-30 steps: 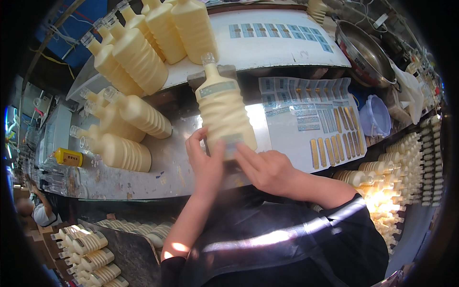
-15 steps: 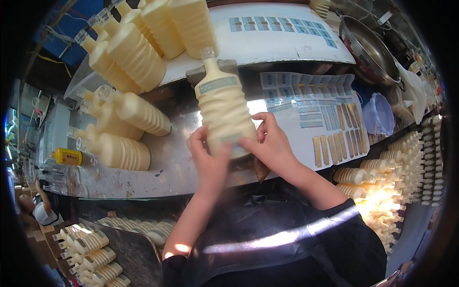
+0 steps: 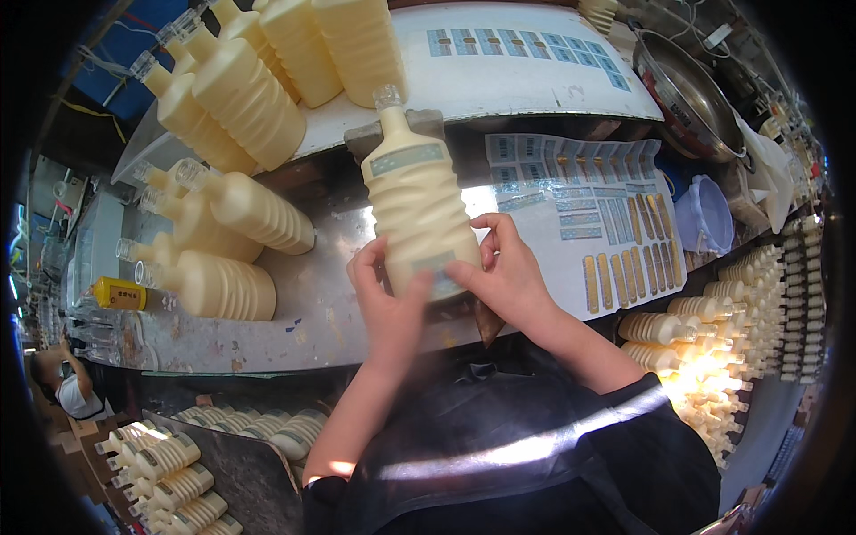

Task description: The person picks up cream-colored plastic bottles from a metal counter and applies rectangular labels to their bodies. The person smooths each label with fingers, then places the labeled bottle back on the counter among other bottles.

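Note:
A cream-coloured bottle [image 3: 417, 209] with rippled sides and a clear glass neck lies in front of me, its neck resting in a notched grey block [image 3: 364, 138]. Across its shoulder runs a pale blue-green label strip; a small bluish label [image 3: 434, 264] sits near its base. My left hand [image 3: 385, 299] is closed on the bottle's lower left side, thumb over the small label and slightly blurred. From the lower right side, my right hand [image 3: 510, 275] holds it too, with the thumb pressed at the label's edge and the fingers curled beside the bottle.
Several similar bottles [image 3: 241, 209] stand and lie at left. A sheet of blue and gold labels [image 3: 571, 241] is at right, near a lavender bucket [image 3: 704, 214] and metal pan [image 3: 687, 98]. More labels [image 3: 490, 43] lie on the white board behind. A yellow container [image 3: 119, 293] stands far left.
Both hands stay on the bottle's lower end, with the thumbs at the small label moving only slightly. The bottles at left appear shifted a little leftward in the view.

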Available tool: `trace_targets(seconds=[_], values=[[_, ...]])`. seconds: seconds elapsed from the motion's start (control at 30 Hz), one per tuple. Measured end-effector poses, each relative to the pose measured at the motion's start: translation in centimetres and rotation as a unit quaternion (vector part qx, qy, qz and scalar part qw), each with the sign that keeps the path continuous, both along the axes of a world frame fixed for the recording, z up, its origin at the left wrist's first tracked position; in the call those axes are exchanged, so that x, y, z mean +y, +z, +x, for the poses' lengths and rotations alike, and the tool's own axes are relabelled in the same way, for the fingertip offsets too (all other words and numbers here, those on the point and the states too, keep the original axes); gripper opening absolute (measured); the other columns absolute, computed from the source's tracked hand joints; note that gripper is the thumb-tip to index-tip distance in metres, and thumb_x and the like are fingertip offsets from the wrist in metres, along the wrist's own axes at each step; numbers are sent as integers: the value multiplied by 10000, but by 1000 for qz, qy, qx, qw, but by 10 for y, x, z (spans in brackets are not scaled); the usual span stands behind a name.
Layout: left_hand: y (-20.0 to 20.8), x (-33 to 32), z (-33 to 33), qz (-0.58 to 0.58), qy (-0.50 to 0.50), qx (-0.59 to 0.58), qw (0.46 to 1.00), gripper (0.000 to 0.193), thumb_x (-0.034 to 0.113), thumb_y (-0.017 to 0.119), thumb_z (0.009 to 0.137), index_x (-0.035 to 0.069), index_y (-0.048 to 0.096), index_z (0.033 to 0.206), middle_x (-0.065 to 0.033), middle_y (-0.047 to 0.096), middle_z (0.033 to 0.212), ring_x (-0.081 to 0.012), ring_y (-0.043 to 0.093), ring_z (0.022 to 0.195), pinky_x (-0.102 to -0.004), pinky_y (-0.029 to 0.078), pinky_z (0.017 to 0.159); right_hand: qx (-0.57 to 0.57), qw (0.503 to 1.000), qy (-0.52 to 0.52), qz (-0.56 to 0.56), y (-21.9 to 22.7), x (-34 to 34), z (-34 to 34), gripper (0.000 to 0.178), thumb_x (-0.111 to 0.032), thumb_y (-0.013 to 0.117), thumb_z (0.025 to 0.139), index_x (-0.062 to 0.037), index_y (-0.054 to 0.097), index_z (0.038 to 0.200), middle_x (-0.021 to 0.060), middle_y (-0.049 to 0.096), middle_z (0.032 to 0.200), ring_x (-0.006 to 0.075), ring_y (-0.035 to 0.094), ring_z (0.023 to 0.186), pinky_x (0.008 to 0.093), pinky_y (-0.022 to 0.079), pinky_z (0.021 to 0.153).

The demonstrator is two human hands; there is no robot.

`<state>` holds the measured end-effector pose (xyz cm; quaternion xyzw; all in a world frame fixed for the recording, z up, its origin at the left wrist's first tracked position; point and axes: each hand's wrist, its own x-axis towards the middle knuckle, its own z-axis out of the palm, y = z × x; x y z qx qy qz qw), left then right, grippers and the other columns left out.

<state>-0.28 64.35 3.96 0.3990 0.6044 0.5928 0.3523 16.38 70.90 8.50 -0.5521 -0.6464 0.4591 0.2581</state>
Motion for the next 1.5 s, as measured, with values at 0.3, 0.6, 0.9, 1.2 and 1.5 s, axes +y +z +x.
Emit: trace_targets(seconds=[0.3, 0.6, 0.9, 1.2, 1.5], values=[[-3, 0, -1, 18, -2, -1, 1000, 601, 114, 732, 887, 20, 446, 1407, -130, 402, 1357, -265, 472, 1281, -408, 412, 1117, 14, 1000, -7, 4, -3, -2, -1, 712, -384, 827, 791, -19, 501, 1308, 118, 608, 859, 273, 638, 798, 398, 525, 740], [-14, -6, -3, 56, -10, 139, 989, 636, 213, 616, 938, -18, 393, 1487, -185, 385, 1412, -335, 415, 1346, -441, 320, 1177, 73, 997, 9, -4, -14, 3, 6, 667, -350, 805, 824, -13, 494, 1309, 118, 624, 853, 277, 650, 790, 393, 526, 735], [-8, -6, 4, 51, 2, 168, 984, 678, 215, 621, 914, -7, 372, 1504, -203, 360, 1422, -365, 413, 1323, -464, 331, 1156, 18, 1000, 4, 15, -8, -2, 1, 698, -360, 804, 815, 0, 482, 1318, 136, 630, 863, 288, 656, 798, 401, 531, 747], [-10, -6, 4, 50, 3, 157, 986, 681, 198, 625, 917, -3, 359, 1512, -195, 354, 1426, -356, 411, 1332, -460, 326, 1166, 20, 1000, 2, -4, -4, -1, 0, 695, -368, 791, 820, 7, 485, 1319, 143, 633, 881, 292, 660, 815, 402, 532, 754], [2, -5, 10, 42, 4, 118, 992, 750, 140, 719, 856, 2, 359, 1499, -173, 354, 1391, -328, 437, 1311, -437, 376, 1137, 4, 1000, -9, 15, -4, -2, -3, 653, -270, 828, 802, -11, 492, 1298, -5, 473, 838, 87, 487, 737, 256, 454, 672]])
